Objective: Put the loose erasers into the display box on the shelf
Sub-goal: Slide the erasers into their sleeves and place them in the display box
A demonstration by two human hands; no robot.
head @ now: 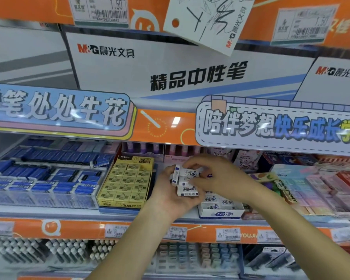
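here we are at the stationery shelf, and the left hand (171,190) is cupped palm-up, its grip closed around a small stack of loose white erasers in blue-printed paper sleeves (187,183). i count at least three stacked flat, plus one standing on edge against the fingers at the left side of the pile. the right hand (214,177) reaches across on top, fingertips (190,165) pinched together on the uppermost eraser, looking set to lift it off the stack.

just below and to the right sits the white cardboard display box with the blue logo on its front (220,213), resting on the shelf edge (129,216) with several matching erasers already lying inside. the stack hovers above its near-left corner, close but not touching. beside it on the left stands a yellow carton of 2b erasers (127,181), packed full.

now, the risks as i see them. that eraser on edge is barely cradled; if the left palm tips while the right one pulls, it could slide off and drop past the shelf lip to the pen racks below (190,259). a pull on the top one might also drag the next along, since the sleeves look smooth. and the box sits right at the front of the shelf, so a heavy press while loading it could nudge it forward. how much room is left inside i can't tell; the right wrist covers most of it.
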